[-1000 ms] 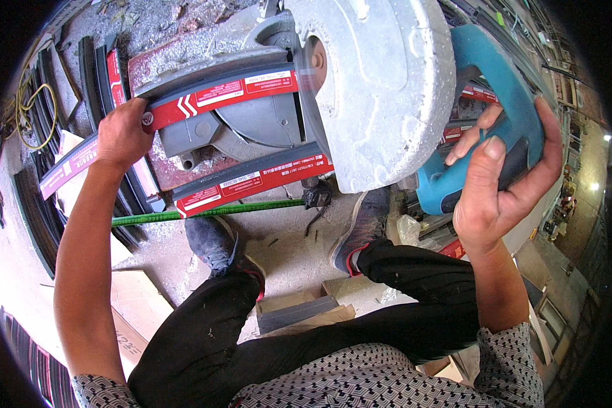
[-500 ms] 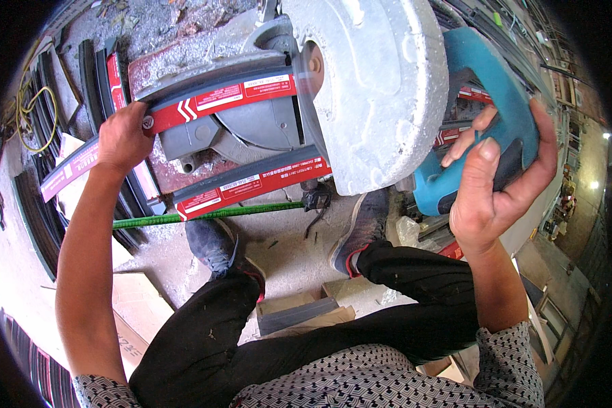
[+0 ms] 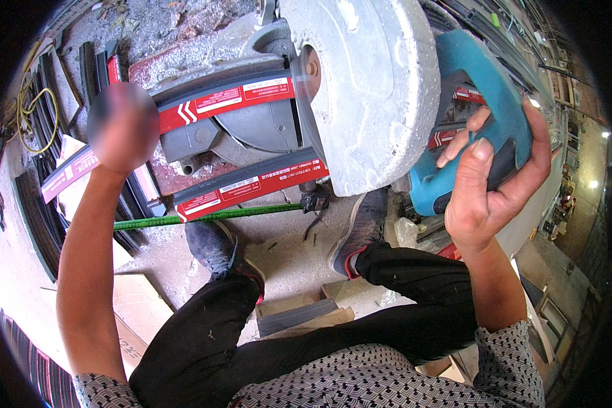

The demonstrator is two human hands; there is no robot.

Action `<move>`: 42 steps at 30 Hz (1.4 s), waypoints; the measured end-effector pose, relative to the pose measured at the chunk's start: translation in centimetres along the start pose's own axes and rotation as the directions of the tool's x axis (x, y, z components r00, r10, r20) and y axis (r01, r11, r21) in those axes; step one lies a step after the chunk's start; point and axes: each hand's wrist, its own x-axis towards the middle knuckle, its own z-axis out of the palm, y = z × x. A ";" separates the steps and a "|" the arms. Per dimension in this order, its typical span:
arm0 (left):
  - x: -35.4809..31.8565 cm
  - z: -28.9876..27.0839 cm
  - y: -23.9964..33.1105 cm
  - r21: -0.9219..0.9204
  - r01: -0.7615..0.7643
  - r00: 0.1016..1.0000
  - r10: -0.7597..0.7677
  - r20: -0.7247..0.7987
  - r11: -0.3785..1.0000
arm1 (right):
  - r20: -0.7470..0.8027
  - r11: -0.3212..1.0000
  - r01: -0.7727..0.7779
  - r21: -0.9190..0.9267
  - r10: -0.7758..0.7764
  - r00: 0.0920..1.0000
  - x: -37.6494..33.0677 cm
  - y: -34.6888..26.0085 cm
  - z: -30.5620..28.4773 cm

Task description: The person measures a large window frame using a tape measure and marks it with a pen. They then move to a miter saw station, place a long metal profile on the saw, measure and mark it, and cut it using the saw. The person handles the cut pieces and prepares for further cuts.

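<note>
My left hand [image 3: 121,146] is closed round a dark profile strip [image 3: 241,96] with red labelled film; its fingers are blurred. The strip lies across the bed of a miter saw, its right end reaching the blade [image 3: 309,122] beneath a big pale, dusty guard [image 3: 377,88]. On the right, my right hand [image 3: 476,204] wraps the teal loop handle [image 3: 503,102] of the saw, thumb toward me and fingers through the loop. A second red-filmed strip [image 3: 251,192] lies nearer me, parallel to the first, with neither hand on it.
A green strip [image 3: 241,212] crosses in front of my shoes [image 3: 211,246]. Several dark profiles [image 3: 37,217] lie on the left beside a yellow cord [image 3: 37,115]. Cardboard [image 3: 139,302] and a small open box [image 3: 296,316] lie near my legs. Metallic chips cover the ground beyond the saw.
The saw's guard and handle have shifted slightly left, my right hand moving with them. My left hand keeps its place on the strip.
</note>
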 end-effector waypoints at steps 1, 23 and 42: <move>0.2 -0.5 0.5 -0.006 -0.028 0.998 0.027 -0.055 1.000 | -0.007 1.000 -0.005 0.007 0.005 1.000 0.0 0.0 0.1; -0.1 0.1 -0.2 -0.018 0.002 1.000 -0.002 -0.022 1.000 | -0.129 0.991 -0.067 0.119 0.082 0.988 -0.5 -0.3 1.0; 0.0 0.6 0.6 -0.098 0.126 0.986 -0.114 0.123 0.987 | -0.140 0.977 0.136 -0.163 -0.160 0.977 -1.3 0.6 -0.1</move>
